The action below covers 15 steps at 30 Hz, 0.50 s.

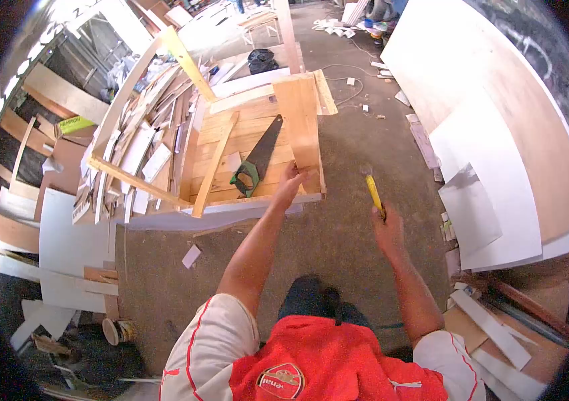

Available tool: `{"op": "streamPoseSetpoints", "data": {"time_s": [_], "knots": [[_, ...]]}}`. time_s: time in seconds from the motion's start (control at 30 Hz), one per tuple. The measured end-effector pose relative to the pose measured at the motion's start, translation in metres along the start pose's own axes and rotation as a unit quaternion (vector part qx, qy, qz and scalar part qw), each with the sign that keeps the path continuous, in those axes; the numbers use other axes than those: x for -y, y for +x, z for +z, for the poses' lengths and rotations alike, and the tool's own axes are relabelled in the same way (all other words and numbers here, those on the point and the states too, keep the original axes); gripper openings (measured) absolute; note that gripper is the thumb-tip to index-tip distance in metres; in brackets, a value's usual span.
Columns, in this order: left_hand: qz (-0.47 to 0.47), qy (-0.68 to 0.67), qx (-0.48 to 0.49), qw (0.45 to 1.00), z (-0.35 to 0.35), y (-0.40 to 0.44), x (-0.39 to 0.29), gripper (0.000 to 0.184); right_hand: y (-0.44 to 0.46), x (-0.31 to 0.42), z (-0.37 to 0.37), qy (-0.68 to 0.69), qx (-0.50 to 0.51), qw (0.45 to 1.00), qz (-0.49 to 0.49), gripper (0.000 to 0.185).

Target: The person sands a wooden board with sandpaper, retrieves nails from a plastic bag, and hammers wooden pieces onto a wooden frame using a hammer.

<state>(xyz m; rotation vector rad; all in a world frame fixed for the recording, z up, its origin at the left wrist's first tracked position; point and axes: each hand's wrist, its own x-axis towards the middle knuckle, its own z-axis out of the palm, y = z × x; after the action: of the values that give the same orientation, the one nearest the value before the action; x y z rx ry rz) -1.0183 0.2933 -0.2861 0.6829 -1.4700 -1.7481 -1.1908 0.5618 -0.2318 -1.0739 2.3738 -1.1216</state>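
Observation:
My right hand (389, 230) is closed round the yellow handle of a hammer (374, 192), held out over the floor to the right of the bench. At the bench's near right corner, my left hand (288, 186) grips the lower end of a wooden board (297, 120); some of its fingers are hidden by the board. A handsaw (266, 152) with a green handle lies on the plank top of the wooden workbench (208, 172). Left of the saw, a narrow wooden strip (216, 164) reaches to the bench's near edge.
A wooden frame (139, 182) stands up at the bench's left, beside a heap of offcuts (141, 150). Large white and brown sheets (485, 160) lean along the right wall. A cable (359, 83) runs over the floor behind. A small offcut (192, 256) lies near my feet.

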Motion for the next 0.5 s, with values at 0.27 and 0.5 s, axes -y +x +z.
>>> {"op": "streamPoseSetpoints", "data": {"time_s": [0.27,0.5], "knots": [[0.066,0.053,-0.032,0.996,-0.014,0.019,-0.002,0.067,0.085,0.037,0.003,0.042,0.068,0.997,-0.019,0.044],[-0.020,-0.046,-0.210,0.976,-0.008,0.016,0.042,0.083,0.178,0.060,0.033,0.005,0.115,0.991,-0.067,0.037]]}}
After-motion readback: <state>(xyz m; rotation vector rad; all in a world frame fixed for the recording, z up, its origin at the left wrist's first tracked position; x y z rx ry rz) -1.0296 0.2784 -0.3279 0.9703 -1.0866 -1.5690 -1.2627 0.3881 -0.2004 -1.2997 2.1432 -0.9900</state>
